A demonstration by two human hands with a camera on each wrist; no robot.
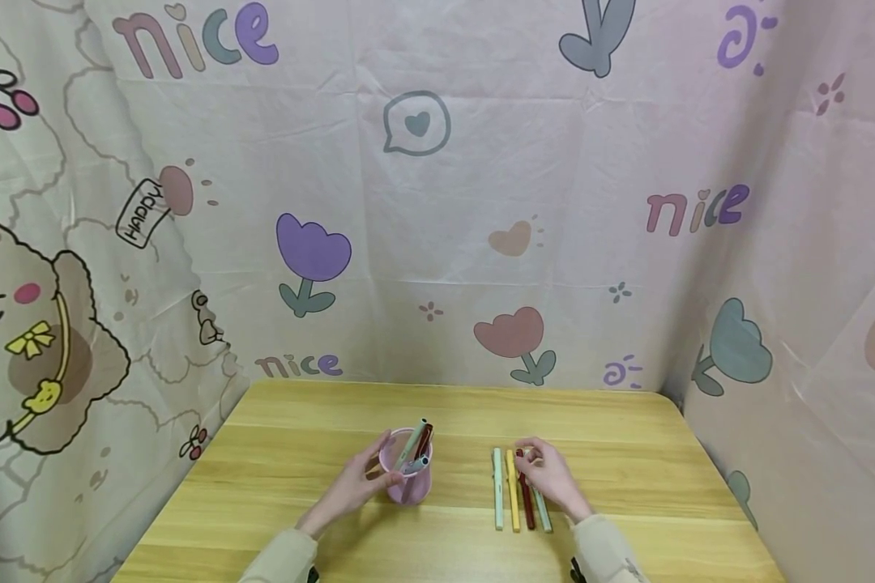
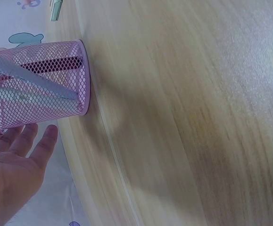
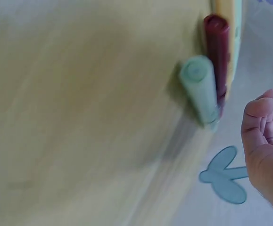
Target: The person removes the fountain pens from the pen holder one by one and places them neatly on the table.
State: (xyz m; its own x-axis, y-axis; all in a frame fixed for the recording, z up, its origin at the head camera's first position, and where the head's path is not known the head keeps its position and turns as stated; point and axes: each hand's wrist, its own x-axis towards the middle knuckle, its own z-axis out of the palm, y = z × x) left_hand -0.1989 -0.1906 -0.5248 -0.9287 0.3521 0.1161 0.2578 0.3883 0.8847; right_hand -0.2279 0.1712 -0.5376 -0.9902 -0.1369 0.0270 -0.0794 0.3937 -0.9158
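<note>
My left hand (image 1: 352,484) holds a pink mesh pen cup (image 1: 413,491) by its rim, the thumb in front and the fingers at the left side. Inside the cup lean a light green pen (image 1: 411,445), a dark red pen (image 1: 426,437) and another pale pen (image 1: 417,465). To the right, pens lie side by side: light green (image 1: 498,490), yellow (image 1: 513,498), dark red (image 3: 217,47) and a second light green (image 3: 200,84). My right hand (image 1: 547,474) is over the far ends of the two rightmost pens, fingers loosely bent; the right wrist view shows nothing held.
The wooden table (image 1: 313,421) ends at a printed curtain (image 1: 423,243) behind it. More curtain hangs along the left and right sides. A stretch of tabletop separates the cup from the row of pens.
</note>
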